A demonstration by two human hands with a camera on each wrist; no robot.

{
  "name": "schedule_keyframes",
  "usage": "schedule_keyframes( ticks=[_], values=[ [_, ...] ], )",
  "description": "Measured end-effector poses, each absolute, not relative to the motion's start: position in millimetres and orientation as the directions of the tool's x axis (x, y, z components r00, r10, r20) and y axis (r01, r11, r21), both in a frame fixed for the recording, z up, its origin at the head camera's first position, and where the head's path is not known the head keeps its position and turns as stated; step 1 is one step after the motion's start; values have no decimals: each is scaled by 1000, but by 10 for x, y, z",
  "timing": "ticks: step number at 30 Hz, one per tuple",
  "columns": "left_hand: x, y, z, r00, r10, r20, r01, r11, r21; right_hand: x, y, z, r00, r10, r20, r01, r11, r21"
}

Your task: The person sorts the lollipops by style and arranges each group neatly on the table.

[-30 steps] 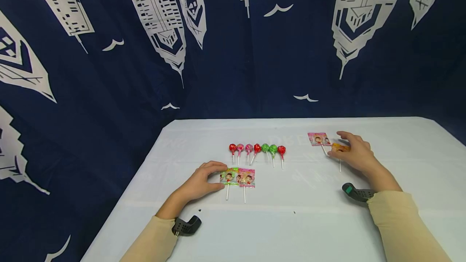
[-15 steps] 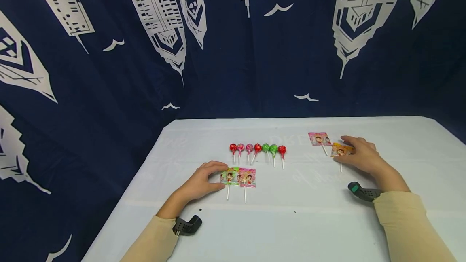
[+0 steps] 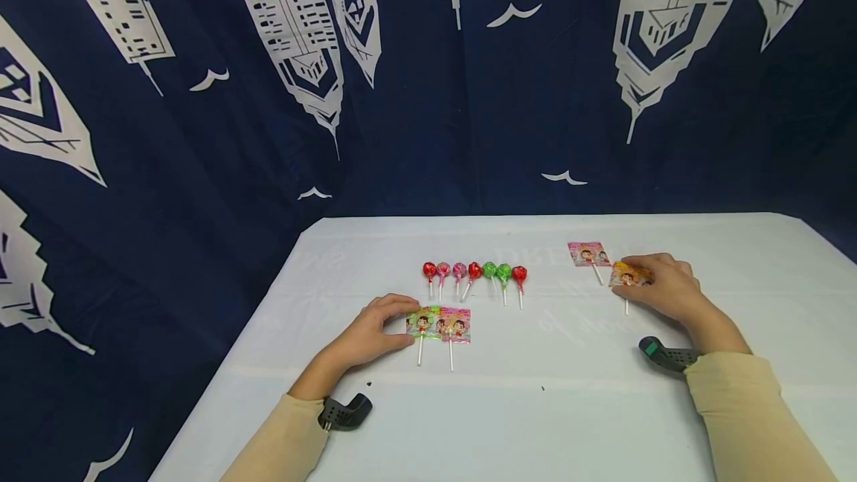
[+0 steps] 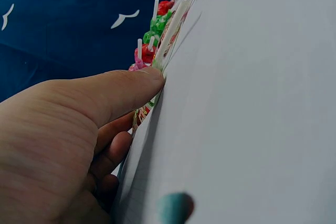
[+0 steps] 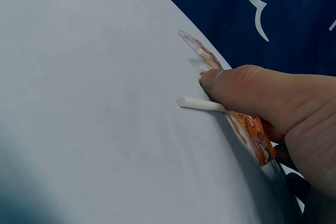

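My left hand (image 3: 368,333) holds the left side of a flat lollipop in a green wrapper (image 3: 423,322), thumb on the lower edge and fingers on the upper. Right beside it, touching, lies a flat lollipop in a pink wrapper (image 3: 457,324). Farther right, my right hand (image 3: 663,287) grips a flat lollipop in an orange wrapper (image 3: 626,274) between thumb and fingers; in the right wrist view its white stick (image 5: 199,104) juts out under the thumb (image 5: 226,85). Another pink-wrapped lollipop (image 3: 588,253) lies just behind and left of the orange one.
A row of several round lollipops (image 3: 474,270), red, pink and green, lies toward the back middle of the white table (image 3: 509,430). Small dark specks dot the tabletop. A dark blue patterned curtain (image 3: 428,117) hangs behind the far edge.
My right hand shifts slightly right with the orange-wrapped lollipop, leaving a small gap to the pink one, then its fingers settle closer on the wrapper. The left hand stays in place.
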State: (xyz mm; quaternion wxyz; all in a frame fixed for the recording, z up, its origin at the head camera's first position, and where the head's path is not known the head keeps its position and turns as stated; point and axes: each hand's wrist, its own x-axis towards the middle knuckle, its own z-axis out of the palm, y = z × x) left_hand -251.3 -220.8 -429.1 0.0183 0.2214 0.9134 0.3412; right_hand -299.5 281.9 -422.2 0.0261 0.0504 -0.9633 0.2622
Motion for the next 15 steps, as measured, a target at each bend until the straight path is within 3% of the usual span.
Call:
schedule_keyframes(
  ticks=[15],
  values=[
    [-2520,-2211,-4296,-904,413,109,382,667,640,-3007,2813,-4254,-991,-74,112,-120,867,-484]
  ],
)
